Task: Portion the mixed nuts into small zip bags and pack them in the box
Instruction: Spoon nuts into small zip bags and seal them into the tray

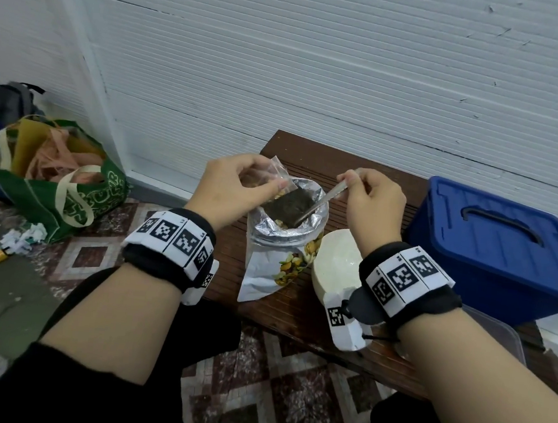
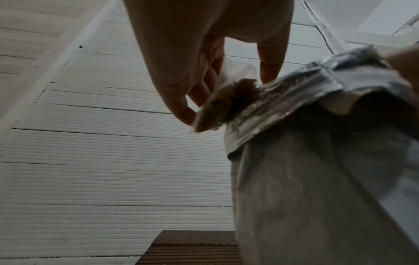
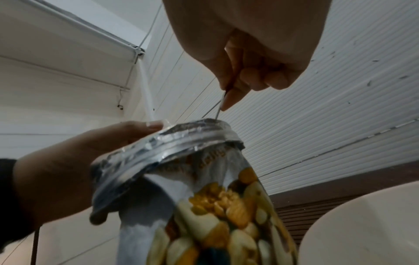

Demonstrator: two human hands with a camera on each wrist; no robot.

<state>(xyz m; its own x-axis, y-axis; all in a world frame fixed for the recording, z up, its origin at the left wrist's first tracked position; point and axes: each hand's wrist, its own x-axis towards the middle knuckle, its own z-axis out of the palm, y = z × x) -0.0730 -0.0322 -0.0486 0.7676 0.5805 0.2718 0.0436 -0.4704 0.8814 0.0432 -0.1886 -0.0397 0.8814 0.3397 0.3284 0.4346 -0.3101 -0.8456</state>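
Observation:
My left hand [image 1: 267,176] pinches a small clear zip bag [image 1: 276,172] over the mouth of the foil mixed-nuts bag [image 1: 284,246], which stands open on the wooden bench. In the left wrist view the zip bag [image 2: 226,100] has some nuts in it and leans on the foil rim [image 2: 294,93]. My right hand [image 1: 347,180] grips a metal spoon handle [image 1: 326,199]; the spoon's bowl reaches down into the foil bag and is hidden. The right wrist view shows the same grip on the handle [image 3: 219,109]. A blue lidded box [image 1: 492,245] sits to the right.
A white bowl [image 1: 334,264] stands right of the nut bag, under my right wrist. A clear plastic lid or tub [image 1: 497,338] lies at the bench's right front. On the floor to the left are a green tote bag [image 1: 55,183] and scraps of paper [image 1: 23,238].

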